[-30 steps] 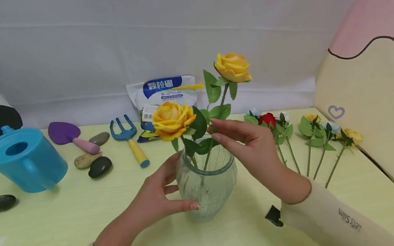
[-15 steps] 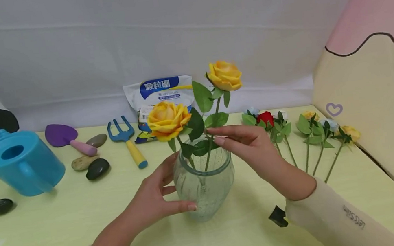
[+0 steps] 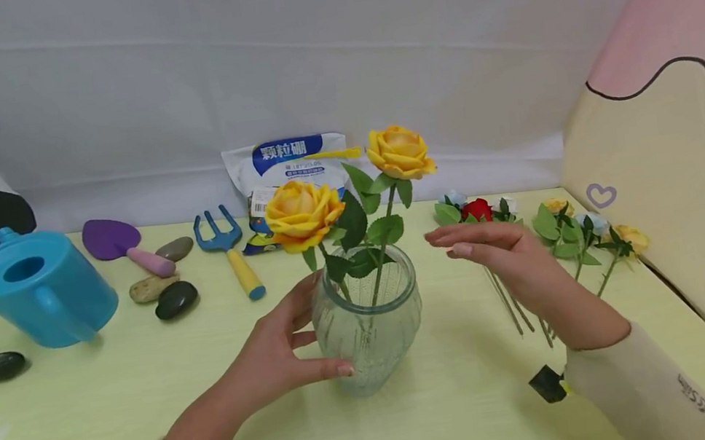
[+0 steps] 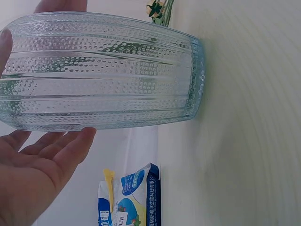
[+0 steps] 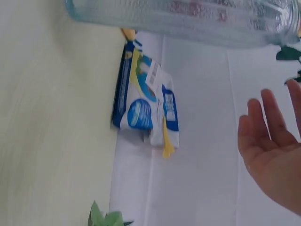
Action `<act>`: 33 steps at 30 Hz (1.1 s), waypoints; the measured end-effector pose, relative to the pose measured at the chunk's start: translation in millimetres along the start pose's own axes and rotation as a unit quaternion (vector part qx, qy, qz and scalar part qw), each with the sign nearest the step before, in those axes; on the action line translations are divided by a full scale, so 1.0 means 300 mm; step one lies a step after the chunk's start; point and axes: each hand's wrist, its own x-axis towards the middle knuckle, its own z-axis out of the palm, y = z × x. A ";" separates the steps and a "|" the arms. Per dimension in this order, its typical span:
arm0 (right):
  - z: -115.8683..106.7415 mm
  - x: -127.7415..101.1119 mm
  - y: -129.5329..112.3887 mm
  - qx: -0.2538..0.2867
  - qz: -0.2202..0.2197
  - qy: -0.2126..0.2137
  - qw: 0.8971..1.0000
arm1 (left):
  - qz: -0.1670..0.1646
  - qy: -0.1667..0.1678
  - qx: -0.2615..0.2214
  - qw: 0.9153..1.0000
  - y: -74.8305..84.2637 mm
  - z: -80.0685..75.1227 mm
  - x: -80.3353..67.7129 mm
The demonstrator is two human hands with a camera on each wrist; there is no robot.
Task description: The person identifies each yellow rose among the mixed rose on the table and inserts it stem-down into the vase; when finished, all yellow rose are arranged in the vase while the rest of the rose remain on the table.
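Observation:
A ribbed clear glass vase (image 3: 370,342) stands upright on the table. My left hand (image 3: 276,354) holds it from the left, thumb across the front and fingers round the far side; the left wrist view shows the fingers (image 4: 70,146) against the glass. Two yellow artificial roses lean in the vase: one rose (image 3: 304,215) to the left, and a taller rose (image 3: 400,152) to the right. Right of the vase, my right hand (image 3: 516,262) hovers apart from the stems with nothing in its fingers. In the right wrist view its fingers (image 5: 275,117) are spread loosely.
More artificial roses (image 3: 477,210) lie at the right, partly behind my right hand. A blue watering can (image 3: 37,288), a purple trowel (image 3: 110,239), a small fork (image 3: 231,253) and several stones (image 3: 176,300) lie at the left. A white-blue bag (image 3: 286,162) stands behind the vase.
My right hand has let go of the taller rose's stem and moved away to the right. That rose has sunk lower and shifted slightly left. The left hand stays on the vase.

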 end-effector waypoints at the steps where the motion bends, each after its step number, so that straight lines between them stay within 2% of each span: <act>1: -0.030 -0.008 0.011 -0.009 0.006 -0.013 1.000 | 0.000 0.000 0.003 1.000 0.001 0.000 0.000; 4: -0.135 -0.030 0.062 -0.028 0.036 -0.088 0.995 | 0.001 0.004 0.013 1.000 0.002 0.001 0.002; 6: -0.208 -0.049 0.104 -0.035 0.081 -0.140 0.986 | -0.002 0.005 0.018 1.000 0.003 0.002 0.003; 8: -0.277 -0.071 0.146 -0.042 0.140 -0.163 0.976 | -0.004 0.005 0.019 1.000 0.003 0.003 0.004; 10: -0.338 -0.094 0.184 -0.045 0.195 -0.144 0.969 | -0.007 0.004 0.019 1.000 0.004 0.004 0.004; 13: -0.410 -0.124 0.230 -0.054 0.260 -0.052 0.963 | -0.009 0.004 0.020 1.000 0.004 0.005 0.004; 16: -0.470 -0.147 0.265 -0.064 0.297 0.039 0.952 | -0.010 0.005 0.021 1.000 0.004 0.005 0.003; 19: -0.516 -0.158 0.300 -0.066 0.314 0.088 0.943 | -0.008 0.005 0.022 1.000 0.002 0.003 0.004; 25: -0.564 -0.152 0.369 -0.074 0.339 0.110 0.931 | -0.016 0.008 0.017 1.000 0.007 0.001 0.002; 33: -0.566 -0.114 0.414 -0.119 0.372 0.090 0.916 | -0.027 0.007 0.023 0.999 0.009 -0.001 0.002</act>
